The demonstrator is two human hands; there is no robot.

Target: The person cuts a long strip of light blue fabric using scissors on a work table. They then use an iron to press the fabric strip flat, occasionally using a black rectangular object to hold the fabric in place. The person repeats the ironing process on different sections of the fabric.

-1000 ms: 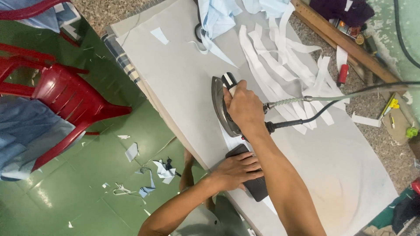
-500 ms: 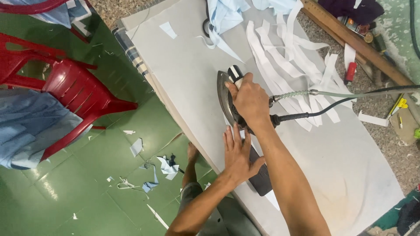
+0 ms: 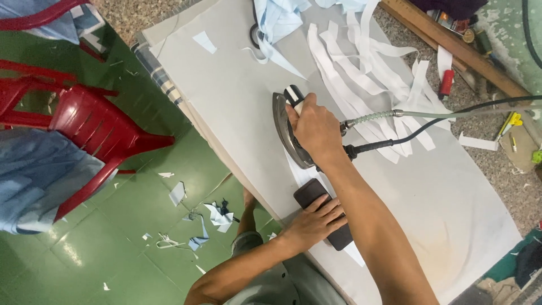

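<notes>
Nearest the person, the left hand (image 3: 314,225) lies flat, fingers spread and pressing down on a dark strip of cloth (image 3: 324,220) that rests on the padded ironing board (image 3: 451,214); the hand pins the strip rather than pinching it, with nothing closed inside the palm. The strip's long axis runs from that hand up the board toward the iron, and a pale white strip (image 3: 299,175) shows under and beside it along the same line. Just beyond the left fingertips, the right hand (image 3: 316,131) is wrapped fully round the handle of the iron (image 3: 289,133), fingers closed tight on it. The iron sits sole down on the board, its long axis in line with the strip, its heel just short of the strip's far end, so the cloth lies straight back from the right hand's grip, toward the person. The left hand is the nearer one to the cloth, already on it; the right is just apart from it. From the iron's heel a black cord (image 3: 395,141) and a grey hose (image 3: 451,110) trail off to the right. Farther up from the grip lies a heap of white strips (image 3: 367,73) and some light blue fabric (image 3: 276,20). Off the board's left edge stand a red plastic chair (image 3: 96,130) and scraps (image 3: 217,214) on the green floor (image 3: 113,248).
</notes>
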